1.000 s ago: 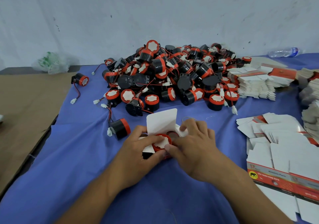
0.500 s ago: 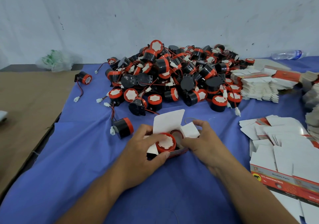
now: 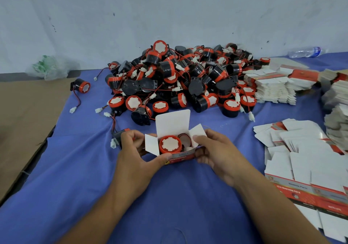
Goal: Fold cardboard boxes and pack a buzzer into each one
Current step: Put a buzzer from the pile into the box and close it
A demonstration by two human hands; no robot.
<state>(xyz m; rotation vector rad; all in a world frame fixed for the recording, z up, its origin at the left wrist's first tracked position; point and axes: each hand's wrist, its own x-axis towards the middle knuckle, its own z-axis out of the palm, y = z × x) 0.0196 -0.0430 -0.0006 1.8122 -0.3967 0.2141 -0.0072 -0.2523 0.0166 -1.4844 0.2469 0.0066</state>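
Left hand (image 3: 135,155): grips the left end of a small cardboard box (image 3: 181,156). The thumb lies along the red printed front panel and the fingers curl round behind the left side flap.

Right hand (image 3: 216,154): grips the right end of the same box. The thumb presses on the right side flap and the fingers curl beneath.

Box: held just above the blue cloth (image 3: 75,187), top open. The white lid flap (image 3: 172,123) stands upright at the back and both side flaps are spread outward.

Buzzer (image 3: 169,145): one, black-bodied with an orange-red rim and a white face. It sits inside the box with its face up. A dark round part with a red edge lies beside it in the box and cannot be told further.

Second buzzer (image 3: 117,135): on the cloth just behind the left hand's fingers, partly hidden, with a white connector at its wire end.

Heap of buzzers (image 3: 184,80): many, tangled with red wires and white plugs, on the cloth beyond the box.

Stray buzzer (image 3: 82,86): lies apart to the left of the heap, near the cloth's edge.

Flat box blanks (image 3: 301,159): white and red, fanned out at the right. Further stacks (image 3: 273,89) lie beside the heap.

Brown board (image 3: 22,121): left of the cloth.

Plastic bag (image 3: 49,69) and water bottle (image 3: 305,52): against the wall.
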